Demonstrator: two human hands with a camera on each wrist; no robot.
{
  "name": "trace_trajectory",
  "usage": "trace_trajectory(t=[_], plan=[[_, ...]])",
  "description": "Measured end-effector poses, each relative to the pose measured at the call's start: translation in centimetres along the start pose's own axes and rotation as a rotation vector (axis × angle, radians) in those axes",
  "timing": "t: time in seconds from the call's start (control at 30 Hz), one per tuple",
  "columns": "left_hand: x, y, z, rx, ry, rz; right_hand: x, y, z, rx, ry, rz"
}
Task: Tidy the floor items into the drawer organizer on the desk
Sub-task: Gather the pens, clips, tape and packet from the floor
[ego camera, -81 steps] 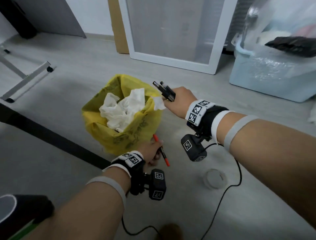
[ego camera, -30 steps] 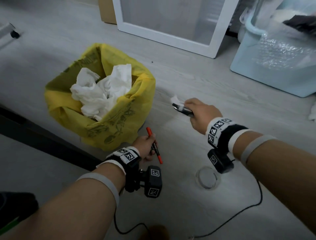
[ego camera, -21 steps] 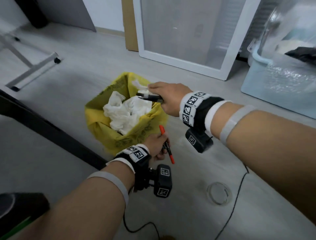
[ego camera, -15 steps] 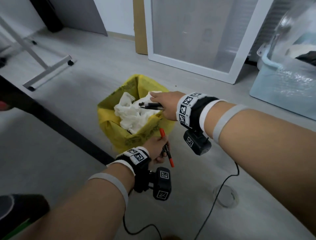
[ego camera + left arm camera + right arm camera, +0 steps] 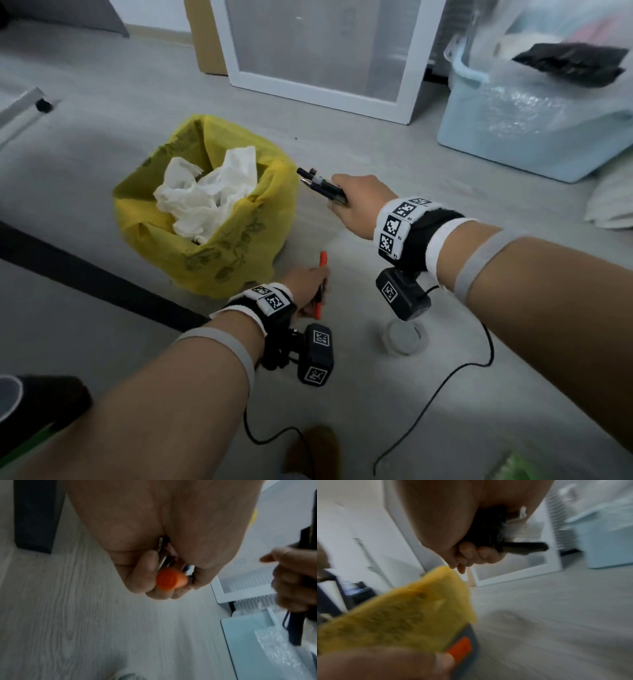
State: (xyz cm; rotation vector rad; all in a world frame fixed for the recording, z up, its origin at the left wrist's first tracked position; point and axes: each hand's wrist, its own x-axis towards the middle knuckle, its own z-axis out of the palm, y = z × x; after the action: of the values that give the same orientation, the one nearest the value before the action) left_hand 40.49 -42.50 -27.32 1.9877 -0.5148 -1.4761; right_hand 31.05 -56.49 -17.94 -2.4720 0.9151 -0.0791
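My right hand [image 5: 356, 202] grips a bundle of black pens [image 5: 322, 185] just right of the yellow bin, tips pointing toward it. The right wrist view shows the curled fingers [image 5: 471, 555] round the black pens [image 5: 522, 547]. Lower down, my left hand [image 5: 308, 284] holds a red pen [image 5: 322, 274] close to the floor beside the bin. In the left wrist view the fingers [image 5: 142, 577] wrap the orange pen end [image 5: 169, 580] together with other thin items I cannot make out. A clear round lid [image 5: 404, 337] lies on the floor under my right wrist. No drawer organizer or desk top is in view.
The yellow-bagged bin [image 5: 205, 219] holds crumpled white tissues [image 5: 209, 195]. A white framed panel [image 5: 318, 58] leans at the back and a pale blue tub [image 5: 531, 120] stands at the right. A black bar [image 5: 85, 277] crosses the floor at left. Camera cables [image 5: 438, 394] trail over the floor.
My right hand picked a white tissue scrap off the floor, carried it over the bin and has drawn back to the right without it. The left hand barely moved.
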Motion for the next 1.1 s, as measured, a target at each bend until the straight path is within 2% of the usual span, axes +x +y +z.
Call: trace_trajectory(t=[0.13, 0.3, 0.4, 0.5, 0.6, 0.8, 0.97, 1.1], plan=[[1.2, -0.5, 5.1, 0.018, -0.079, -0.042, -5.6, 8.6, 2.7, -0.048, -0.200, 0.252], [3.4, -3.1, 11.2, 0.258, -0.128, -0.017, -15.9, 17.1, 8.4, 0.048, -0.323, 0.524], [4.4, -4.5, 13.1, 0.535, -0.058, 0.046, -22.0, 19.3, 11.4, 0.091, -0.342, 0.677], [4.3, -5.1, 15.0, 0.934, -0.009, 0.083, -27.4, 20.4, 13.5, 0.098, -0.404, 0.791], [4.0, -5.7, 16.3, 1.079, -0.004, 0.052, -31.8, 20.5, 15.2, 0.085, -0.443, 0.853], [3.9, -7.6, 17.9, 0.864, -0.021, -0.041, -38.1, 19.3, 18.3, 0.087, -0.480, 0.999], [1.9, -8.5, 19.8, 0.688, -0.023, -0.039, -40.5, 17.4, 20.7, 0.065, -0.450, 1.038], [-0.2, -8.7, 20.6, 0.554, 0.003, -0.074, -41.4, 15.8, 20.4, 0.031, -0.431, 1.122]])
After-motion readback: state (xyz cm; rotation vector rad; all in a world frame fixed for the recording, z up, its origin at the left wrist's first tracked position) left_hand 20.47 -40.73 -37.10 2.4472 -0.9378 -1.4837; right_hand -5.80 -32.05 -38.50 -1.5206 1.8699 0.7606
